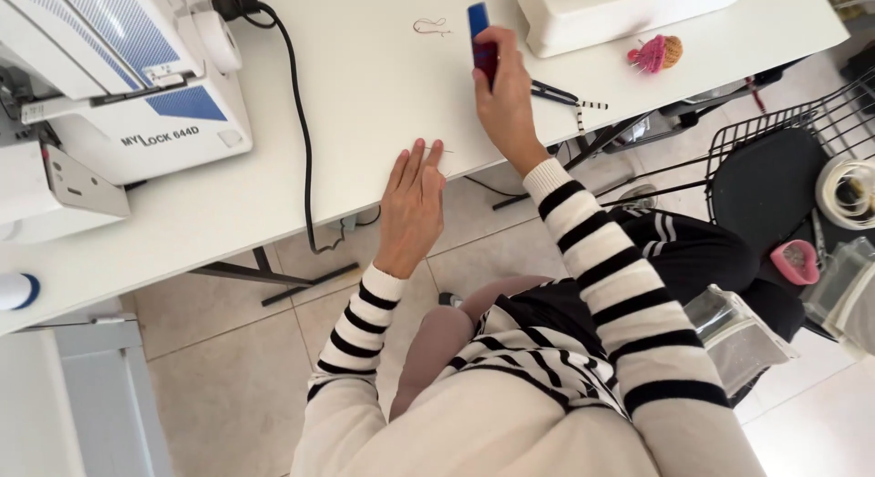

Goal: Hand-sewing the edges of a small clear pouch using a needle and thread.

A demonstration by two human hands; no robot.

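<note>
White tabletop point(365, 85) spans the view, seen from above. White and blue overlock sewing machine point(109, 85) sits at its left end, with a black power cable point(301, 122) running from the machine's top across the tabletop and off the near edge. Second white machine point(620, 12) at top right, only its base in view. Black wire basket point(784, 158) stands on the floor to the right, off the tabletop.

Left hand point(412, 204): flat, palm down, fingers together, resting at the near edge of the tabletop. Holds nothing. A thin thread or pin shows by its fingertips, too small to tell which.

Right hand point(503, 94): closed around a blue pen-like tool point(479, 35), held upright-ish, its tip pointing away from the person, over the tabletop mid-right. Tip sits just beside a small loop of dark thread point(432, 26) lying on the tabletop.

Dark scissors point(554, 94) lie just right of the right hand, partly hidden by it. Small pink and orange pincushion point(656, 52) lies near the second machine's base.
</note>
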